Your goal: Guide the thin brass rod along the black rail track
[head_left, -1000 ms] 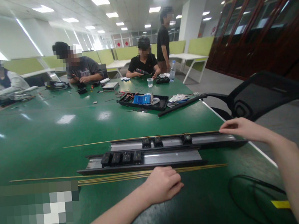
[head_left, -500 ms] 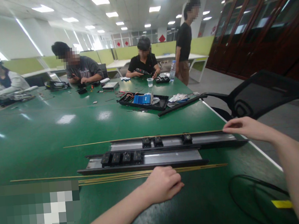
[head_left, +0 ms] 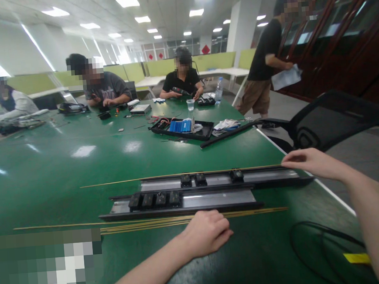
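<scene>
My right hand (head_left: 300,157) is closed in a pinch on the right end of a thin brass rod (head_left: 114,182). That rod runs along the far edge of the rear metal rail (head_left: 217,180), which carries three small black blocks (head_left: 200,179). In front lies a second rail (head_left: 220,198) with several black blocks (head_left: 161,200) grouped toward its left. My left hand (head_left: 209,232) rests on the table with its fingers curled in, and no object shows in them. Several more brass rods (head_left: 143,227) lie between it and the front rail, partly hidden behind the hand.
A black tray (head_left: 202,134) with a blue piece stands farther back on the green table (head_left: 63,165), beside gloves (head_left: 226,126) and a black strip (head_left: 225,135). A black cable (head_left: 294,243) lies at right. A chair (head_left: 335,117) and several people are around the table.
Both my hands, the rods and the rails look unmoved. In the background the standing person has walked to the right and now shows a sheet of paper in one hand.
</scene>
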Demonstrator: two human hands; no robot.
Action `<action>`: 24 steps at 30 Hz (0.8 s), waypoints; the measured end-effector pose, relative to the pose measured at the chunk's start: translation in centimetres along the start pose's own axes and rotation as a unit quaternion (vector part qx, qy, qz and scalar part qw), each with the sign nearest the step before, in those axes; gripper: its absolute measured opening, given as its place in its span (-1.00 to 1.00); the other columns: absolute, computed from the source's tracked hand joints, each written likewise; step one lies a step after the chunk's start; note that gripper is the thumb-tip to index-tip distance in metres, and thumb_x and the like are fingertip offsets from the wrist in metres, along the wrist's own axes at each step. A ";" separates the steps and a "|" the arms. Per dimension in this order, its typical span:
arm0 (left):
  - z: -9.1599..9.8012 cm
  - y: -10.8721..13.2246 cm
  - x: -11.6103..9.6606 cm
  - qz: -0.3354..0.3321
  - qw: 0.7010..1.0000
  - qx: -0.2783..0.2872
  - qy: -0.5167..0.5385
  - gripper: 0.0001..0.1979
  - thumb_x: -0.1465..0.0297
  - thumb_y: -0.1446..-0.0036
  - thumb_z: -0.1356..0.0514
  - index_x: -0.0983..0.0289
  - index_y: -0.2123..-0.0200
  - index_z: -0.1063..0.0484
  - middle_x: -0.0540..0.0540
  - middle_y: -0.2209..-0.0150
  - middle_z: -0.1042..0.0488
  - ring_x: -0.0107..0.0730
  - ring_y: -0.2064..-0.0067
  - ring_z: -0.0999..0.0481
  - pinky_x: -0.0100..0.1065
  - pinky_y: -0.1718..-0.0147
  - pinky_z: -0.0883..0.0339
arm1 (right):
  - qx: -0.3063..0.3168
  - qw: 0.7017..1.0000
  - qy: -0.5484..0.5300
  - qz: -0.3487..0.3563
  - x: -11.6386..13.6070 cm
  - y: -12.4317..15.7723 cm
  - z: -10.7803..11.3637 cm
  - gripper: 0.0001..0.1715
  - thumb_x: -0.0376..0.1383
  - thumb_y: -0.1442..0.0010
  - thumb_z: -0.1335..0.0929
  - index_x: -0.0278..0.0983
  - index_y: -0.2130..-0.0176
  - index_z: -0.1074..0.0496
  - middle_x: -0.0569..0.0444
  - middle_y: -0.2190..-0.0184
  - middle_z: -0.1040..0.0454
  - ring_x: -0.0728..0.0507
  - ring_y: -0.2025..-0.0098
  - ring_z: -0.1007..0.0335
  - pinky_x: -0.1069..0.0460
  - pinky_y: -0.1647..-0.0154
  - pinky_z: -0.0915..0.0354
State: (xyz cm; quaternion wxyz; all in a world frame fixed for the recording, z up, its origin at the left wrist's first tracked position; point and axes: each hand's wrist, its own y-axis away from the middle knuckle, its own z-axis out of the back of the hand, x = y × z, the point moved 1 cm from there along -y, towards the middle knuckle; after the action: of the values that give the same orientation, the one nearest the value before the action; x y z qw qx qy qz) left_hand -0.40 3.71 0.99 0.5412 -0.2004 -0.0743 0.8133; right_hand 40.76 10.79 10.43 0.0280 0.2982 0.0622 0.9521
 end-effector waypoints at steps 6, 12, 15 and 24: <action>0.6 -0.1 -0.2 0.014 1.000 -0.004 0.018 -0.81 0.31 -0.39 -0.07 0.26 0.24 -0.41 0.06 0.32 -0.46 -0.37 0.27 -0.50 -0.41 0.36 -0.31 | -0.017 1.000 -0.011 0.000 0.2 0.2 -0.2 -0.34 0.23 0.03 -0.41 -0.27 0.26 -0.59 -0.10 0.23 -0.62 -0.32 0.12 -0.49 -0.16 0.00 -0.33; 1.1 -0.1 -0.5 0.038 0.997 -0.008 0.068 -0.76 0.34 -0.38 -0.08 0.24 -0.05 -0.39 0.12 -0.03 -0.49 -0.30 0.03 -0.55 -0.35 0.12 -0.45 | -0.033 0.999 -0.013 0.006 0.2 0.0 -0.2 -0.39 0.17 0.02 -0.42 -0.28 0.26 -0.59 -0.07 0.22 -0.62 -0.30 0.10 -0.49 -0.13 -0.03 -0.31; 1.1 -0.1 -0.6 0.043 0.995 -0.014 0.088 -0.69 0.37 -0.37 -0.09 0.23 -0.15 -0.34 0.14 -0.13 -0.46 -0.25 -0.08 -0.52 -0.29 -0.02 -0.45 | -0.047 0.999 -0.004 0.007 0.4 0.1 -0.3 -0.41 0.16 0.02 -0.43 -0.28 0.26 -0.59 -0.06 0.23 -0.62 -0.29 0.11 -0.49 -0.13 -0.01 -0.31; 0.8 -0.2 -0.5 0.056 0.994 -0.022 0.094 -0.62 0.39 -0.33 -0.11 0.24 -0.20 -0.30 0.16 -0.16 -0.45 -0.23 -0.12 -0.50 -0.24 -0.11 -0.44 | -0.070 0.997 0.004 0.013 0.0 -0.3 -0.8 -0.39 0.19 0.03 -0.43 -0.27 0.27 -0.60 -0.04 0.25 -0.61 -0.26 0.17 -0.48 -0.09 0.08 -0.31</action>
State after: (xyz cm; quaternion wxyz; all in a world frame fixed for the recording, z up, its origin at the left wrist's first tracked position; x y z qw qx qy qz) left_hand -0.41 3.38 1.86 0.4952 -0.2917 -0.0291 0.8178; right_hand 40.36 11.04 9.74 0.0358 0.2924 -0.0081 0.9556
